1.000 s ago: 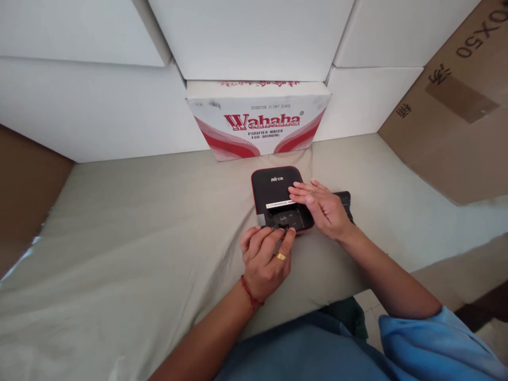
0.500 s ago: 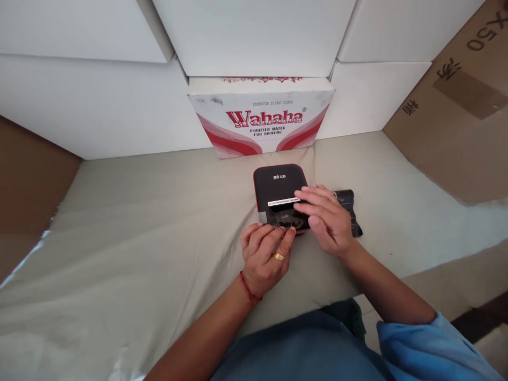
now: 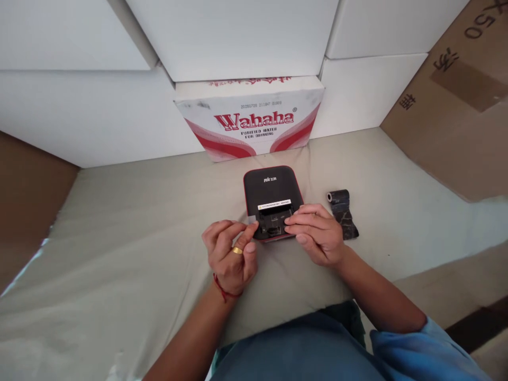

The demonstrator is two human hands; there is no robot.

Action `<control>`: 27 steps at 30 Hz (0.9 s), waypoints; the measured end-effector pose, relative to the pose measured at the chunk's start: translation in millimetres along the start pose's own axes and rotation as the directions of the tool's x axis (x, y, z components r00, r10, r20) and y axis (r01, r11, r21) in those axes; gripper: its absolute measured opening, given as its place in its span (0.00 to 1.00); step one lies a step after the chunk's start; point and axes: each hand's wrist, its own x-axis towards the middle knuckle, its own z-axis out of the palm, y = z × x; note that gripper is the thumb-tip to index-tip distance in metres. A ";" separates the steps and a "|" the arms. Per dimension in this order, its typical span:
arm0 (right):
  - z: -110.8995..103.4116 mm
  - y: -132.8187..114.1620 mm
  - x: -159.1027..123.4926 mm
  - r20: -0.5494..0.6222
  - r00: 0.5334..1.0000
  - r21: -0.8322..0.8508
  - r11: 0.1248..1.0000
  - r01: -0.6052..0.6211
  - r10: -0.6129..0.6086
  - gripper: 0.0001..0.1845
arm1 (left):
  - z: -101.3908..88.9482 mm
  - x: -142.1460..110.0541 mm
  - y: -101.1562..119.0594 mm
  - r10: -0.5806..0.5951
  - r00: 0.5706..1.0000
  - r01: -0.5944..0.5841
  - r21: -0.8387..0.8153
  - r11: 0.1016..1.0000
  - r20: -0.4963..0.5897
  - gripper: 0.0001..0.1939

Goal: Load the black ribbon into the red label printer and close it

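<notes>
Black device (image 3: pixel 273 189) mid-worktop (image 3: pixel 138 227), box (image 3: pixel 251 120) at 12 o'clock, black roll (image 3: pixel 340 197) at 3. Left hand (image 3: pixel 230 256) at its 7:30 corner, right hand (image 3: pixel 320 235) at 4; fingers bent, grip unclear. Best brace device, press lightly. Versus earlier: left hand shifted toward 9, roll uncovered.

I see matt black plastic on the device (image 3: pixel 270 189), wrinkled cloth (image 3: pixel 138 227) and glossy black film (image 3: pixel 344 216).

Gold ring (image 3: pixel 237 250); red string bracelet (image 3: pixel 225 290); blue sleeve (image 3: pixel 424 346).
</notes>
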 end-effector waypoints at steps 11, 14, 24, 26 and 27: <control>-4.7 -1.5 1.0 0.049 0.999 -0.016 1.000 -0.019 0.020 0.14 | 6.9 7.4 1.5 -0.098 0.995 0.097 -0.046 0.994 -0.029 0.15; -4.4 -2.9 1.6 0.049 0.999 -0.034 0.999 -0.010 0.011 0.13 | 11.0 10.8 2.4 -0.140 0.990 0.139 -0.059 0.988 -0.014 0.15; -10.0 -10.3 11.8 0.087 0.995 -0.111 0.993 -0.030 0.040 0.12 | 23.2 -8.3 1.4 -0.373 0.926 0.376 -0.270 0.886 0.064 0.14; -16.3 -10.5 24.8 0.129 0.983 -0.131 0.985 -0.115 0.132 0.12 | 23.8 -10.6 1.1 -0.484 0.874 0.473 -0.322 0.820 0.051 0.17; -19.1 -9.3 34.0 0.159 0.970 -0.145 0.976 -0.163 0.186 0.13 | 24.2 -10.9 -0.2 -0.558 0.829 0.542 -0.318 0.778 0.047 0.18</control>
